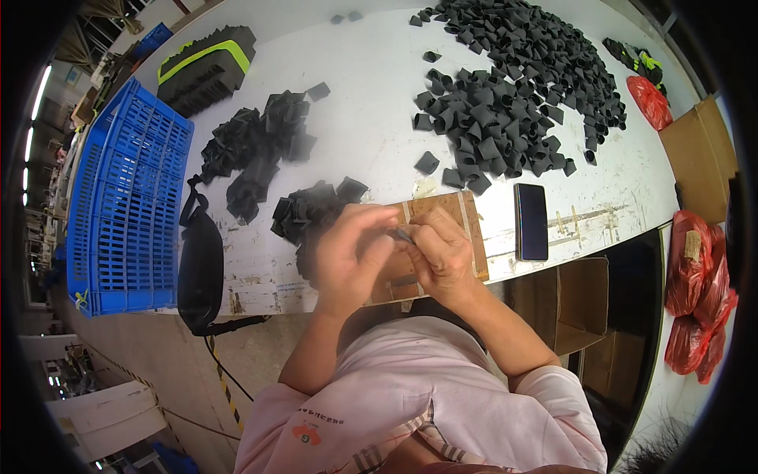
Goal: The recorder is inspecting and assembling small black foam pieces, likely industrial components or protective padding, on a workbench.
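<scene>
Left hand [347, 257]: raised over the near tabletop edge, fingers curled; thumb and forefinger pinch a small dark piece [403, 234].
Right hand [442, 257]: meets the left at the same piece; grip closed on it from the other side.
Piece location: between both hands, above the wooden board [442, 207].
Tabletop [371, 118]: white, scuffed.
Nearby: small heap of black pieces [312, 207] just left of the hands; large pile [513, 87] farther back; dark phone [531, 221] right of the board; blue crate [126, 205] far left.
</scene>
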Tool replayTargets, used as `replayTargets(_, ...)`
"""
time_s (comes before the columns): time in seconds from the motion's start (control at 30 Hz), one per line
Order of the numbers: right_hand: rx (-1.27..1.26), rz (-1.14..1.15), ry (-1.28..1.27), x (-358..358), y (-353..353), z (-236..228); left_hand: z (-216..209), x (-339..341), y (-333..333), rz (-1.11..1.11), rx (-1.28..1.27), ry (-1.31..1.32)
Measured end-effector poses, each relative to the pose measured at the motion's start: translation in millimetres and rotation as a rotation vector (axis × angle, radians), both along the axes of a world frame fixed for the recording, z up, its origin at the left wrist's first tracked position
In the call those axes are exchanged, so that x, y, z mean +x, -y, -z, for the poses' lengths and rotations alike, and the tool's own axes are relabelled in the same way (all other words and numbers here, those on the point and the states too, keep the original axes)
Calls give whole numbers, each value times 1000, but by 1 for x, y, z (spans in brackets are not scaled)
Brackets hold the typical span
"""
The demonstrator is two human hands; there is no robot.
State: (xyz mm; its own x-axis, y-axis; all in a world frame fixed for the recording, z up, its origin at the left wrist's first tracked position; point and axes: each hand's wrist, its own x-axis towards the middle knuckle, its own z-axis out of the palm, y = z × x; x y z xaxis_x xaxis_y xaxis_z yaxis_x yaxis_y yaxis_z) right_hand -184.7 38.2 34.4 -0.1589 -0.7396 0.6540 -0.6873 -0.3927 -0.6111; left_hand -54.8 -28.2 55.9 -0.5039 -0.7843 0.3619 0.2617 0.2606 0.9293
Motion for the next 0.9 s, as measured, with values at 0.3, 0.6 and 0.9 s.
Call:
replayTargets(0.3, 187, -80, 372, 8, -6, -29, 18, 2, -3, -76, 172, -156)
replayTargets(0.6, 81, 5, -36, -1, -1, -20, 28, 7, -10, -57, 479, -326)
replayTargets(0.9, 171, -27, -100, -9, 1, -21, 2, 4, 9, -130, -139, 87)
